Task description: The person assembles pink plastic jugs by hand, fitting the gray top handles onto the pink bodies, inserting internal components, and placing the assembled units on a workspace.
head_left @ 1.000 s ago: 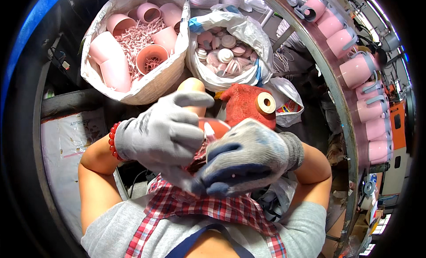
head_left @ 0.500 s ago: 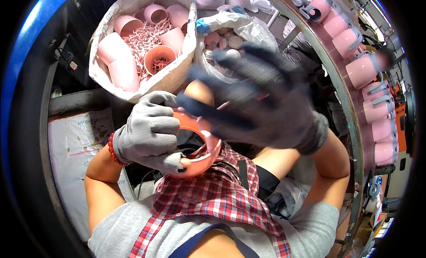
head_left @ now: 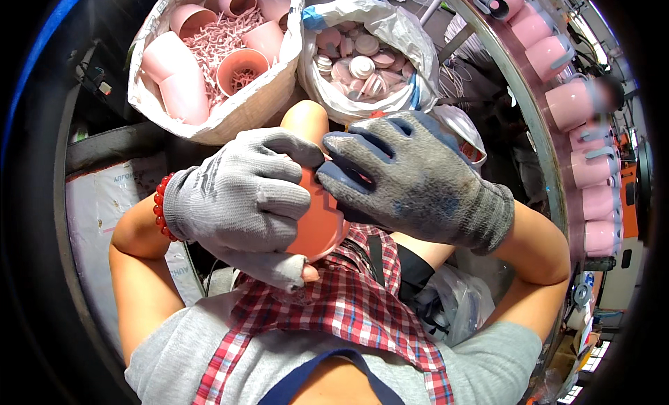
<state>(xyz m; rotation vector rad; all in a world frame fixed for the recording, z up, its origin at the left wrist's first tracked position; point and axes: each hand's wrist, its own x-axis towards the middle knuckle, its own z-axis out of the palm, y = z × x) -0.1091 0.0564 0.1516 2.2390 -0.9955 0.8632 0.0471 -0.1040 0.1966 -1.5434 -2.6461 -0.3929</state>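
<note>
A pink plastic jug body (head_left: 317,224) is held in front of my lap, its smooth pink side showing between my gloved hands. My left hand (head_left: 247,196), in a light grey glove with a bare thumb tip, is closed round its left side. From the right, my right hand (head_left: 411,175), in a grey and dark blue glove, bends its fingers over the upper right edge. Those fingertips meet the jug body near the left hand's knuckles. Whether they also pinch something small is hidden.
Ahead on the left, a white sack (head_left: 230,119) holds pink cups and curled pink shavings. Beside it, a plastic bag (head_left: 418,91) contains pink and white round pieces. Several pink jugs (head_left: 592,168) with grey handles line the metal-edged bench (head_left: 557,175) at right.
The blurred right hand has come down onto the jug body, its fingers now curled. The jug body has turned, so its open mouth is out of sight. My left hand keeps its hold.
</note>
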